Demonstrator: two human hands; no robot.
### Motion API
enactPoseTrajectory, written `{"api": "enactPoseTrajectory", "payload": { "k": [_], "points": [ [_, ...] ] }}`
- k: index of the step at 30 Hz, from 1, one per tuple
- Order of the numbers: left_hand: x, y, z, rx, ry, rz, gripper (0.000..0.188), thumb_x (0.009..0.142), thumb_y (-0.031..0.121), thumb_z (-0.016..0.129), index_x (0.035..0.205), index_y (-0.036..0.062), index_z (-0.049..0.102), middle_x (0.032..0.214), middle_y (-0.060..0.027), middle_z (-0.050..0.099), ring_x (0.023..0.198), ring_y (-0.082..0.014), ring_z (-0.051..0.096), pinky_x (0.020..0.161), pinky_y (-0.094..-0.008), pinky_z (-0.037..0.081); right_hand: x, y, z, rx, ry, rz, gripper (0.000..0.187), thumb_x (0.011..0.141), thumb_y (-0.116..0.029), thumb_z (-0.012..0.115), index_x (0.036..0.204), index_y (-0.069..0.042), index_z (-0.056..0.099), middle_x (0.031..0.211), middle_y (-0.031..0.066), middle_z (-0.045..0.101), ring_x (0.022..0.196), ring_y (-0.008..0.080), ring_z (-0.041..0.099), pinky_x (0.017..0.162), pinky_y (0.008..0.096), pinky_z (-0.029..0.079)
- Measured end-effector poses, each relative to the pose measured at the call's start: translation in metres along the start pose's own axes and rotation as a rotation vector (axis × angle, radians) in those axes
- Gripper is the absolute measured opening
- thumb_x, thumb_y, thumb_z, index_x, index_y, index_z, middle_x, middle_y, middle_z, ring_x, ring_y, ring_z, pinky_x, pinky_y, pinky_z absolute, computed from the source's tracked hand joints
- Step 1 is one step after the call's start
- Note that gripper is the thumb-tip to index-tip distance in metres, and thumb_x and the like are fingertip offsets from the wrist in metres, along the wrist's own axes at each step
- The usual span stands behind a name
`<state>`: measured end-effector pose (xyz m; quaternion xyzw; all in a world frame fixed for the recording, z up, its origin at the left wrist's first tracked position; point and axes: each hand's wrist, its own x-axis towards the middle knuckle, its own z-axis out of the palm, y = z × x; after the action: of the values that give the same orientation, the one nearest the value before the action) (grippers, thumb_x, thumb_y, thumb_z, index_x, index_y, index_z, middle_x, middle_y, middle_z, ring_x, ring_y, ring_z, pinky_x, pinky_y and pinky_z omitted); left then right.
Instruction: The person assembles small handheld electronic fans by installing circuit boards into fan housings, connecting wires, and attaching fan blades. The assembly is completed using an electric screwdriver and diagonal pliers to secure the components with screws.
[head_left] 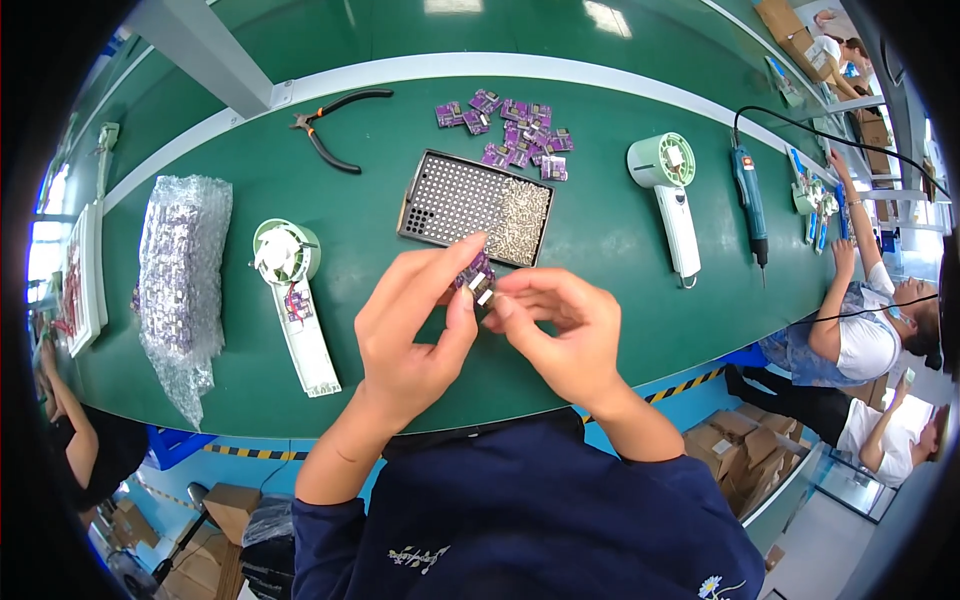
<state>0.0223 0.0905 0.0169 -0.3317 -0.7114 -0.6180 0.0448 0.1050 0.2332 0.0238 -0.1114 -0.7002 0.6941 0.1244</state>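
Note:
Between my hands is a small purple circuit board (481, 284) with pale metal connectors. My left hand (415, 325) pinches it between thumb and fingers. The thumb and fingertips of my right hand (563, 325) close on the board's right edge; whether they also hold a small part is hidden. Just beyond the hands lies a black screw tray (408, 226), with a grid of holes on its left and a heap of small silvery screws (522, 220) on its right. Several more purple circuit boards (515, 130) are scattered behind the tray.
To the left lie an opened handheld fan (305, 335) and a bubble-wrapped bundle (180, 280). Cutting pliers (322, 130) rest farther back. At right are another handheld fan (675, 220) and a corded electric screwdriver (747, 195). Co-workers (850, 330) sit beyond the table's right end.

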Motion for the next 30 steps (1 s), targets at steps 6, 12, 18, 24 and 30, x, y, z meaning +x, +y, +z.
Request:
{"api": "enactPoseTrajectory", "payload": {
  "k": [6, 12, 18, 24, 30],
  "points": [
    [0.001, 0.0, 0.004, 0.251, 0.023, 0.191, 0.045, 0.076, -0.012, 0.064, 0.119, -0.0011, 0.068, 0.096, -0.0128, 0.067, 0.075, -0.0194, 0.066, 0.061, -0.0288, 0.055, -0.005, -0.011, 0.003, -0.27, -0.011, 0.001, 0.015, 0.085, 0.004, 0.069, 0.1, 0.008, 0.067, 0.086, 0.0125, 0.073, 0.073, 0.0148, 0.072, 0.063, 0.0243, 0.058],
    [0.003, 0.003, 0.007, 0.281, 0.003, 0.256, 0.044, 0.076, -0.013, 0.065, 0.118, -0.0013, 0.068, 0.096, -0.0128, 0.067, 0.075, -0.0209, 0.066, 0.061, -0.0296, 0.055, 0.001, -0.012, -0.002, -0.133, 0.015, 0.144, 0.006, 0.085, 0.0, 0.069, 0.09, 0.004, 0.068, 0.075, 0.0069, 0.07, 0.064, 0.0089, 0.067, 0.058, 0.0212, 0.054],
    [-0.001, -0.003, 0.0, -0.079, 0.054, -0.086, 0.039, 0.086, -0.012, 0.057, 0.124, -0.0057, 0.061, 0.11, -0.0159, 0.064, 0.087, -0.0159, 0.065, 0.071, -0.0275, 0.057, 0.045, -0.012, -0.022, -0.477, -0.033, -0.14, 0.007, 0.074, -0.002, 0.07, 0.075, -0.002, 0.063, 0.064, -0.0018, 0.06, 0.06, 0.0028, 0.053, 0.054, 0.021, 0.043],
    [0.007, 0.001, -0.001, -0.53, 0.103, -0.364, 0.041, 0.097, -0.001, 0.048, 0.137, -0.0071, 0.043, 0.124, -0.0164, 0.055, 0.104, -0.0212, 0.064, 0.085, -0.0382, 0.06, 0.258, -0.003, -0.072, -0.56, -0.055, -0.102, 0.035, 0.088, -0.011, 0.055, 0.122, -0.006, 0.065, 0.119, 0.0193, 0.064, 0.077, 0.0229, 0.069, 0.072, 0.0348, 0.055],
    [0.014, -0.005, -0.005, -0.646, 0.142, -0.403, 0.034, 0.094, -0.004, 0.052, 0.128, -0.0045, 0.045, 0.115, -0.0174, 0.059, 0.099, -0.0224, 0.065, 0.085, -0.0386, 0.06, 0.298, 0.003, -0.085, -1.407, 0.279, -0.136, 0.037, 0.092, -0.029, 0.056, 0.12, -0.004, 0.062, 0.099, 0.0228, 0.069, 0.097, 0.0388, 0.067, 0.082, 0.048, 0.055]
  ]
}}
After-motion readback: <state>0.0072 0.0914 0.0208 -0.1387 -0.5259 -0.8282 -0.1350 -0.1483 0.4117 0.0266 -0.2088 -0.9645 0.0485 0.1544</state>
